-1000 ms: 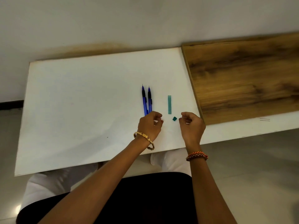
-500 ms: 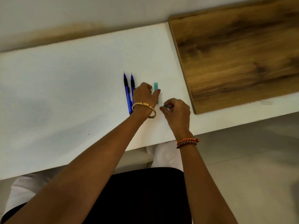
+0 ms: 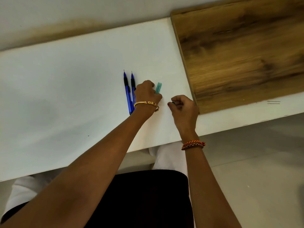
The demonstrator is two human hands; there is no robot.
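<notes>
Two blue mechanical pencils (image 3: 128,89) lie side by side on the white tabletop (image 3: 74,89), tips pointing away from me. Just right of them my left hand (image 3: 146,93) curls its fingers round a slim teal tube (image 3: 158,87), whose far end sticks out past the fingers. My right hand (image 3: 183,106) sits near the table's front edge and pinches a small dark teal cap (image 3: 173,102) between thumb and fingertips; most of the cap is hidden.
A brown wood-grain board (image 3: 238,51) covers the table's right part, its left edge close to my right hand. A pale wall (image 3: 65,14) runs behind the table. Tiled floor (image 3: 255,162) lies at the right, my lap below.
My left hand moved from the pencils' ends onto the teal tube and took hold of it. My right hand picked the small cap off the table. The view dipped closer.
</notes>
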